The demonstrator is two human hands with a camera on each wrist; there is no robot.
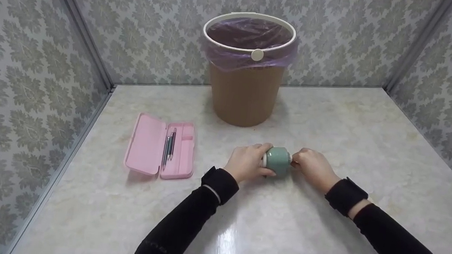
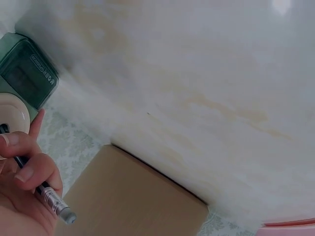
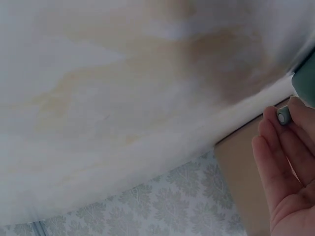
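Note:
A green hand-crank pencil sharpener point(image 1: 278, 158) lies between the two hands, its round cream face toward the left. My left hand point(image 1: 247, 163) grips that end, thumb on the near side and fingers over the far side. In the left wrist view a dark pencil point(image 2: 49, 194) runs between the left fingers, its eraser end outward and its other end at the hole in the cream face. My right hand point(image 1: 314, 168) pinches the small green crank knob point(image 3: 283, 116) between thumb and fingers at the sharpener's other end.
An open pink pencil case point(image 1: 145, 147) lies to the left with several pencils point(image 1: 169, 148) in its tray. Behind the hands stands a brown bin point(image 1: 245, 92) lined with a purple bag point(image 1: 251, 60). Patterned panels point(image 1: 168, 37) enclose the back and sides of the marbled table point(image 1: 95, 197).

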